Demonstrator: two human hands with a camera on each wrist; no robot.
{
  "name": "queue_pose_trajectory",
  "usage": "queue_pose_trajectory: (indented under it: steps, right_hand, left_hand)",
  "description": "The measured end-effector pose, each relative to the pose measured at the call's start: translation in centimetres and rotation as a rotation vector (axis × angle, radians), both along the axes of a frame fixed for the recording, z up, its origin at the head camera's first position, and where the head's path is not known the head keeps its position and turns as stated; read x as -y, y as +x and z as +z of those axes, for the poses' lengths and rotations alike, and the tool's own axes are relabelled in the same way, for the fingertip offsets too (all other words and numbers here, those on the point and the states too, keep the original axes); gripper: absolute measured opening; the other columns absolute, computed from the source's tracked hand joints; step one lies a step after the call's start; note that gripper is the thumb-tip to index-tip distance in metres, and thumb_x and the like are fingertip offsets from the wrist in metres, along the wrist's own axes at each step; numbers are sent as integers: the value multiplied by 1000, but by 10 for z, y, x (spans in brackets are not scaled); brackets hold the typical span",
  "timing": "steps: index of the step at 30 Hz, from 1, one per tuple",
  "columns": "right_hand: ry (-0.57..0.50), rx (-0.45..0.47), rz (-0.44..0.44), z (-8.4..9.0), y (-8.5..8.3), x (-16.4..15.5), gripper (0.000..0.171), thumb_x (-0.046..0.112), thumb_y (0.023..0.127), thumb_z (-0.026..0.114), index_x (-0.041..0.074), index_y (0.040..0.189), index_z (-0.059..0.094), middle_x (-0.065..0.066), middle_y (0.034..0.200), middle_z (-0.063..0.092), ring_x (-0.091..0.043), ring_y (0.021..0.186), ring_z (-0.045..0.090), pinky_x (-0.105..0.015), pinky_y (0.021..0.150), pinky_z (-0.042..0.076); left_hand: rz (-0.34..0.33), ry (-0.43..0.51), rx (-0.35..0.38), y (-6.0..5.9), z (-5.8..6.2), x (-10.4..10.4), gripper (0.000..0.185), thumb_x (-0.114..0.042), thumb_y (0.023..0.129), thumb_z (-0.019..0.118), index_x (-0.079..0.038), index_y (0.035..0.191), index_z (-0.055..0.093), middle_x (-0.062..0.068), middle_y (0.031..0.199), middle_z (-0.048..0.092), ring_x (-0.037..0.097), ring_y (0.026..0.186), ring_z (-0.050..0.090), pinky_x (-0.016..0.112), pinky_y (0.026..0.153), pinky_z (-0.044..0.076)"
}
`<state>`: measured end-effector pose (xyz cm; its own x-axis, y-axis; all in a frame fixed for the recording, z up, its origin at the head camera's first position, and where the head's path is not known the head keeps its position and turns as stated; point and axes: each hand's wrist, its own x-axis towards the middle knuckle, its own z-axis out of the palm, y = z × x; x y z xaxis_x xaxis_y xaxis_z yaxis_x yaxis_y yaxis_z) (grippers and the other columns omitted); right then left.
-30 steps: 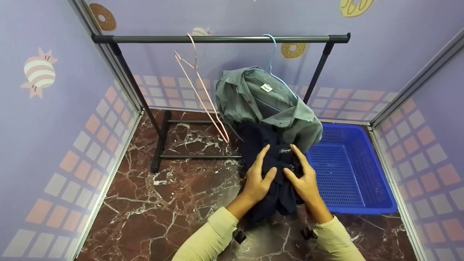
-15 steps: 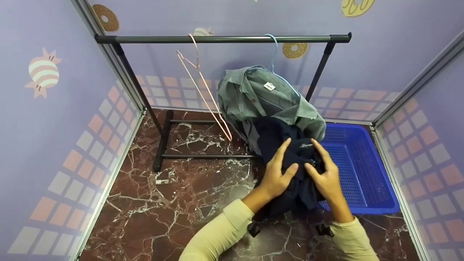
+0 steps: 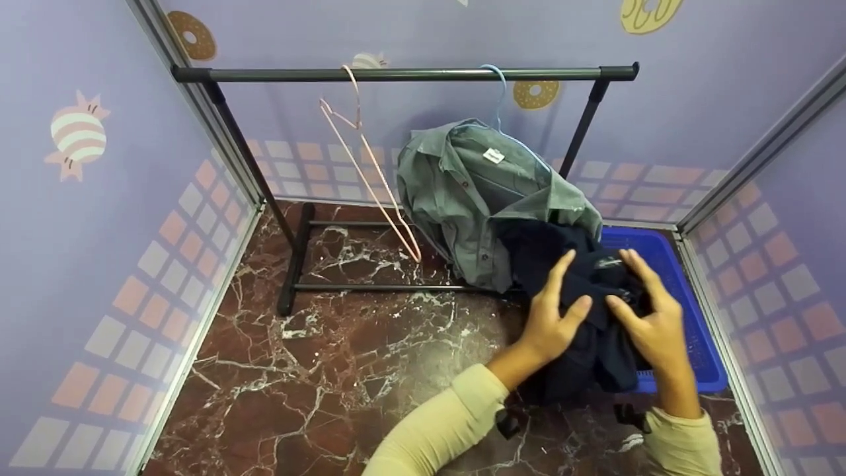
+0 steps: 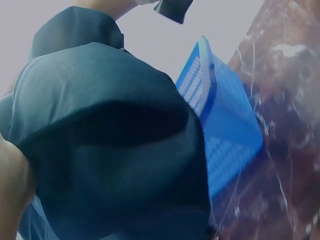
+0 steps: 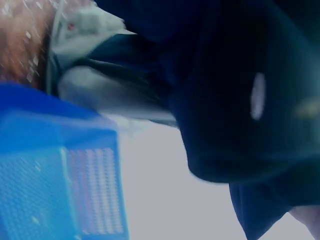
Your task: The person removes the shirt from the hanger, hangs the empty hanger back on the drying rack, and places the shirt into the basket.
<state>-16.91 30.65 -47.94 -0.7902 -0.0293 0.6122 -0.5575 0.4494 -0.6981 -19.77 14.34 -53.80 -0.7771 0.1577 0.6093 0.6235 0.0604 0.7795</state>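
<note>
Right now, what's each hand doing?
Left hand: grips the navy garment.
Right hand: grips the same navy garment, above the blue basket.

Close under my wrist hangs a bunched dark navy fabric garment (image 5: 240, 100), filling the upper right, with a small pale blurred mark on it. Beside it on the left, a rumpled grey-green cloth shirt (image 5: 100, 90). Below left sits a blue perforated plastic basket (image 5: 55, 175), above it reddish marbled floor (image 5: 22, 45).

Matt cloth garment (image 3: 588, 317), perforated plastic basket (image 3: 694, 330)
</note>
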Motion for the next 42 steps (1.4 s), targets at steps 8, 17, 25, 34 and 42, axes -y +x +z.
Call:
queue_pose_trajectory:
  steps: [8,17,25,34,42]
  right_hand:
    - [94,-45,-123,22,11,-26,72,-20,78,74,-3,145,56,-31,139,60,-1,135,55,-16,116,37]
    - [69,-62,-281,22,9,-56,67,-6,84,80,6,146,58,-20,141,64,2,133,55,-16,115,37]
    - [108,2,-342,13,-26,-94,72,2,84,82,21,149,57,-12,143,64,7,131,53,-11,113,36]
    - [325,34,-273,-36,-78,-119,73,1,80,86,21,146,61,-20,128,71,23,116,48,-2,103,33]
    - [305,208,-227,-86,-93,-128,56,6,92,77,8,145,60,-20,135,67,-9,122,65,2,96,38]
  left_hand:
    - [-61,-18,41,-3,14,-35,65,-27,104,53,-13,162,27,11,162,44,13,146,45,27,121,36]
    - [-152,-126,87,-22,33,-62,64,-33,106,52,-20,163,26,3,159,48,3,140,48,15,114,38]
    - [-207,-134,213,-51,41,-85,61,-38,108,50,-29,163,25,-2,160,47,2,141,45,16,114,37]
    - [-122,-117,458,-58,-2,-105,56,-40,106,55,-30,157,37,1,153,55,12,134,56,24,111,45]
    - [-144,-306,513,-58,-37,-96,66,-34,104,60,-26,162,30,4,157,51,16,142,51,28,116,42]
